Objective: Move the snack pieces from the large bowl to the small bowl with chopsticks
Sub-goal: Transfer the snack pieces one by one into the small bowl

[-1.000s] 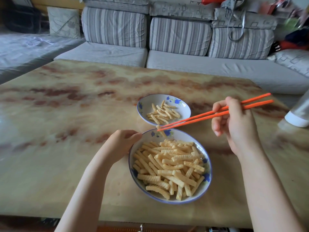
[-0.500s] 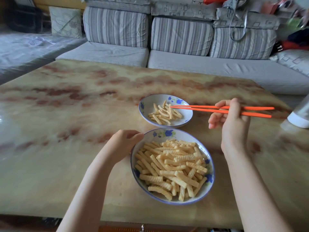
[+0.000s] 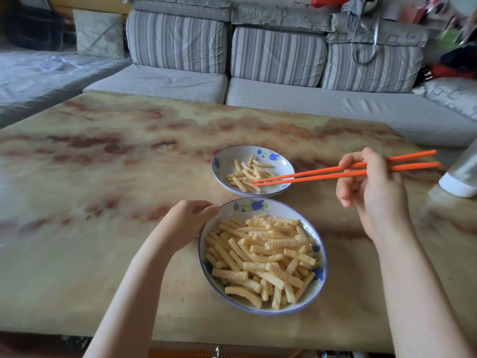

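The large bowl [image 3: 320, 275], white with blue flowers, sits near the table's front edge, piled with ridged yellow snack pieces [image 3: 265, 257]. Behind it stands the small bowl [image 3: 224, 161] with several snack pieces [image 3: 247, 174] in it. My left hand [image 3: 184, 223] holds the large bowl's left rim, thumb on the edge. My right hand [image 3: 371, 189] grips a pair of orange chopsticks [image 3: 322, 173]. Their tips hang slightly parted over the front of the small bowl, with no piece between them.
A marbled tan table [image 3: 103, 189] carries both bowls. A white and grey container [image 3: 462, 177] stands at the right edge. A grey striped sofa [image 3: 278, 58] lies beyond the far edge, with a bag and clutter on its right end.
The chopsticks carried a piece from the large bowl's rim to the small bowl and let it go. Their tips have since moved toward the small bowl's front. My left hand stayed put.
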